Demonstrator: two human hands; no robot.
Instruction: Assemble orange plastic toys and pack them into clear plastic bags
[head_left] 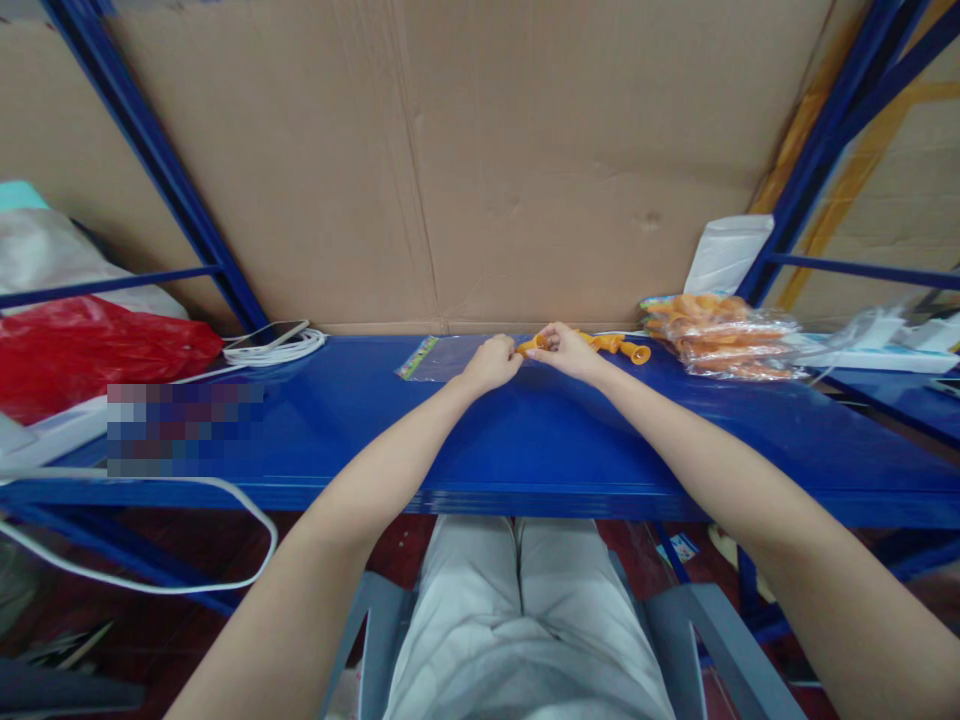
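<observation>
Both hands meet at the back edge of the blue shelf (525, 440), about mid-length, right against the cardboard wall (480, 150). Left hand (491, 363) and right hand (568, 350) are both curled, fingertips pinching one small orange plastic piece (531, 346) between them. The piece sits in the gap between the hands, touching both; neither is clearly nearer. Its long axis runs left-right, along the shelf's back edge.

More orange pieces (621, 346) lie in a row just right of the right hand, same axis. A clear flat bag (435, 358) with a printed header lies just left of the left hand, flat on the shelf.

Further right: a stack of filled bags (724, 335) of orange parts near the upright. Toward the left end: coiled white cable (274, 347), red plastic bag (82, 350). The shelf's front half is bare blue metal. Person is seated, knees under the shelf.
</observation>
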